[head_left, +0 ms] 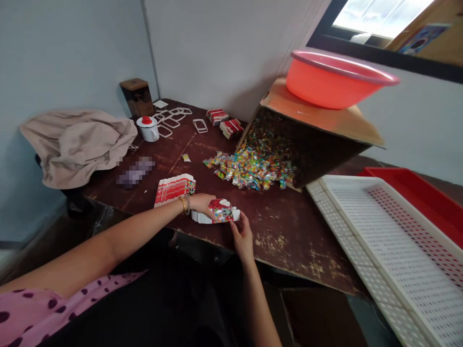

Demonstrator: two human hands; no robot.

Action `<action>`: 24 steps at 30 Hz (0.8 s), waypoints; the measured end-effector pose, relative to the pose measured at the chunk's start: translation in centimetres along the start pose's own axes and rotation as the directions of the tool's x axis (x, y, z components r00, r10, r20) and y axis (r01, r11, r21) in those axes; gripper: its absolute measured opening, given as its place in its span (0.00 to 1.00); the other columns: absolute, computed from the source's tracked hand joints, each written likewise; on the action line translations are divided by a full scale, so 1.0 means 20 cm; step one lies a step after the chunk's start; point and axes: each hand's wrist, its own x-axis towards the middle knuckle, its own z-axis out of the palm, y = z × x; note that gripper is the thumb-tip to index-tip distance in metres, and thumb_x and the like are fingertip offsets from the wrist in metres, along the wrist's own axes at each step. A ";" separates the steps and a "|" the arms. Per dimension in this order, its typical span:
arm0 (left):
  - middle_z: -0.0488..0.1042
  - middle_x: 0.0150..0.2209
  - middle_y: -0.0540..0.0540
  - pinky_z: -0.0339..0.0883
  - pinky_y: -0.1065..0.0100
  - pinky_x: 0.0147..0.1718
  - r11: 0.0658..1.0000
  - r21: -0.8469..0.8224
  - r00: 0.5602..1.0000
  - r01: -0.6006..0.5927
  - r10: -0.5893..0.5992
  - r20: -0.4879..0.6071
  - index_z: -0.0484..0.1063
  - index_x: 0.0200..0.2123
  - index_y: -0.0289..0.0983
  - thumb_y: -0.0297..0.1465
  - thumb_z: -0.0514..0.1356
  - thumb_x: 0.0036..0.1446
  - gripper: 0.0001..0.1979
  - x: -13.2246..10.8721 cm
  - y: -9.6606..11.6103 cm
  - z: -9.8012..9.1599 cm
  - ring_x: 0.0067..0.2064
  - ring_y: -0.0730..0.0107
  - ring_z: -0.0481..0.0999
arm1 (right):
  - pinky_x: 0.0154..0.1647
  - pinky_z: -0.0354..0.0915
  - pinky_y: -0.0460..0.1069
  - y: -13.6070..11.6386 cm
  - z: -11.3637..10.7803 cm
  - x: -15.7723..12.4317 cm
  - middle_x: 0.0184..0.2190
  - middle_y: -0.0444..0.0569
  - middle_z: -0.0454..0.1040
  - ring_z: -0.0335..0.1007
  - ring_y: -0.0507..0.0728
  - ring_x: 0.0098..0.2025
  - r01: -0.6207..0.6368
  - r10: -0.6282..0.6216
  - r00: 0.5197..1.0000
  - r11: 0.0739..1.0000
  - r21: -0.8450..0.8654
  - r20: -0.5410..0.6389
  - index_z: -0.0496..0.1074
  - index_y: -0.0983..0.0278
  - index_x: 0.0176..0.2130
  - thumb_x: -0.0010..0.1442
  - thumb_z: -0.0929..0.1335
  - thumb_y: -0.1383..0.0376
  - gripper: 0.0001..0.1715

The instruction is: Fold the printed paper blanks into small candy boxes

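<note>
My left hand [203, 204], with bracelets at its wrist, is closed over a small printed carton [223, 212] near the table's front edge. The carton is red and white with colourful pictures, and white flaps show at its right end. There my right hand [243, 235] grips the end between thumb and fingers. Under and beside my left hand lie more flat cartons with white edges [200, 218], partly hidden. Just behind my left wrist stands a row of red-and-white folded cartons [173, 189]. Farther back, small wrapped candies [253, 166] spill from a tipped cardboard box [325, 123].
A red basin [336, 79] sits on the cardboard box. White perforated trays [383, 231] and a red tray [415, 190] stand at the right. A lidded mug [149, 131], white frames [170, 120], red-striped packs [231, 128] and beige cloth [83, 140] lie toward the back and left.
</note>
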 end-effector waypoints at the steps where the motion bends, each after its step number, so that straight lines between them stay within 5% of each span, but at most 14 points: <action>1: 0.79 0.37 0.47 0.59 0.71 0.29 1.000 -0.016 1.000 0.000 -0.001 -0.011 0.72 0.40 0.38 0.49 0.69 0.36 0.30 0.00 0.00 0.00 0.36 0.60 0.76 | 0.54 0.65 0.56 0.00 0.01 0.00 0.53 0.57 0.72 0.71 0.60 0.50 -0.007 0.007 1.000 1.000 0.008 -0.009 0.63 0.65 0.58 0.55 0.70 0.54 0.35; 8: 0.79 0.38 0.44 0.64 0.67 0.33 0.969 -0.239 0.982 0.063 -0.103 -0.158 0.70 0.41 0.36 0.46 0.69 0.39 0.28 -0.07 0.05 0.11 0.39 0.56 0.77 | 0.39 0.74 0.55 -0.05 0.12 -0.06 0.51 0.58 0.74 0.76 0.61 0.44 -0.201 0.201 0.979 0.969 0.145 0.017 0.59 0.65 0.61 0.59 0.66 0.49 0.38; 13: 0.76 0.48 0.42 0.68 0.63 0.43 0.886 -0.464 0.964 0.010 -0.132 -0.231 0.64 0.52 0.35 0.38 0.63 0.53 0.25 -0.15 0.17 0.31 0.46 0.59 0.76 | 0.52 0.68 0.56 -0.11 0.16 -0.07 0.50 0.55 0.75 0.72 0.63 0.52 -0.218 0.211 0.975 0.964 0.152 0.066 0.67 0.64 0.54 0.59 0.65 0.48 0.31; 16: 0.76 0.49 0.41 0.70 0.64 0.45 0.816 -0.577 0.974 -0.037 -0.098 -0.202 0.64 0.54 0.33 0.31 0.63 0.54 0.24 -0.17 0.17 0.34 0.48 0.62 0.76 | 0.50 0.69 0.56 -0.14 0.13 -0.05 0.48 0.54 0.77 0.74 0.62 0.48 -0.223 0.209 0.970 0.969 0.110 0.125 0.66 0.64 0.55 0.58 0.66 0.48 0.32; 24: 0.76 0.51 0.42 0.70 0.63 0.48 0.787 -0.613 0.970 -0.069 -0.090 -0.225 0.62 0.56 0.35 0.27 0.68 0.47 0.32 -0.19 0.13 0.30 0.49 0.61 0.76 | 0.54 0.65 0.58 -0.18 0.12 0.02 0.59 0.63 0.67 0.69 0.68 0.56 -0.162 0.141 0.986 0.930 -0.329 -0.088 0.41 0.66 0.69 0.46 0.74 0.48 0.66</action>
